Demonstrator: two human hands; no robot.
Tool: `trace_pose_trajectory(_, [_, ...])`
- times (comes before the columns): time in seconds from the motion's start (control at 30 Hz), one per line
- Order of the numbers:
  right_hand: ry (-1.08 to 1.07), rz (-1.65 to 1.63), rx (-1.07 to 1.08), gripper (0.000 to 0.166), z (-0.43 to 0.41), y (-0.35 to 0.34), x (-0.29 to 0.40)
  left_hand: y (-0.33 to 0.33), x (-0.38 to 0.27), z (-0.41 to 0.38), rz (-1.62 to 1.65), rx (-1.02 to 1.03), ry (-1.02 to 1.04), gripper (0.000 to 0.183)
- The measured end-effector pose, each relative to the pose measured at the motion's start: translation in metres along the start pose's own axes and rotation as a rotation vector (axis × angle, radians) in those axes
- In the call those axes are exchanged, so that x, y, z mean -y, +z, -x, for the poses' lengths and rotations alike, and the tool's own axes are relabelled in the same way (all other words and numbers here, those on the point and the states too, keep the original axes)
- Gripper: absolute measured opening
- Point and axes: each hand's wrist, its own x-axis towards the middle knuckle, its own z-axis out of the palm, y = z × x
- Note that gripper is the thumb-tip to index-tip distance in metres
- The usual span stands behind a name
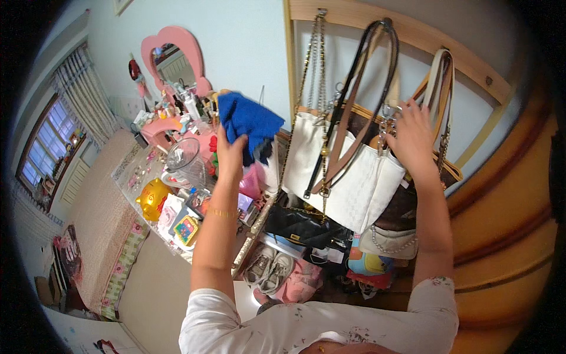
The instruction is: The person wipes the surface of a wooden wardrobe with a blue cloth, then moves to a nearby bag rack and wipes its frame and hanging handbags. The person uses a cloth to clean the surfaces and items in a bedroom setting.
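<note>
A blue cloth (245,121) with a dark part at its lower end hangs from my left hand (231,152), thumb across its front. It is raised in front of the dressing table. My right hand (412,135) is at the metal chain links (385,121) on the straps of a white handbag (338,177). Its fingers point up and partly hide the hardware, so I cannot tell how firmly they grip. Black and brown straps (353,115) loop over a hook above. Below the white bag hangs a black quilted handbag (305,225) on a gold chain.
A wooden rack (407,28) with hooks carries several bags. To the left, a dressing table has a pink mirror (174,57), cosmetics, a clear glass vase (185,159) and a gold piggy bank (153,199). Sneakers (269,267) sit low in front. A bed (93,203) lies further left.
</note>
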Motion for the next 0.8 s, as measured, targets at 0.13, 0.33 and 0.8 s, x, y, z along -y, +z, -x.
trace_pose_trajectory(0.13, [0.179,-0.502,-0.482,0.039,0.071,-0.015,0.06,-0.031,-0.003,0.084,0.212,0.013,-0.207,0.06])
trace_pose_trajectory(0.33, [-0.099,-1.234,-0.137,0.073,0.112,0.041,0.291,-0.052,0.002,0.158,0.695,0.424,-0.502,0.069])
trace_pose_trajectory(0.8, [-0.057,-0.012,-0.412,0.055,-0.182,0.038,0.187,-0.271,0.061,0.165,0.387,0.705,-0.876,0.036])
